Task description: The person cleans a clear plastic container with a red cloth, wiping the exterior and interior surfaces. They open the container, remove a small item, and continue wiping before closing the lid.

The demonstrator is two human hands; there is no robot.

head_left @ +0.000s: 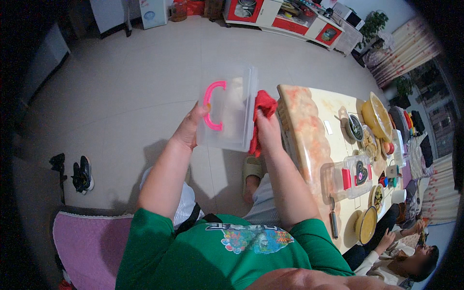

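I hold a clear plastic box (232, 113) with a pink carry handle (208, 118) up in front of me, above the floor. My left hand (189, 126) grips its left side by the handle, fingers partly hidden behind the box. A bunched red cloth (265, 101) is in my right hand (268, 131), pressed to the box's right side. Right of my right forearm, a transparent lid-like piece (355, 178) with red clips and a dark heart shape lies on the table.
The marble-patterned table (309, 140) at my right bears a knife (333, 217), a yellow bowl (366, 225), a large yellow basin (376, 117) and several dishes. Another person (386, 253) sits at lower right. Dark shoes (83, 175) and a pink-covered seat (92, 241) are at left.
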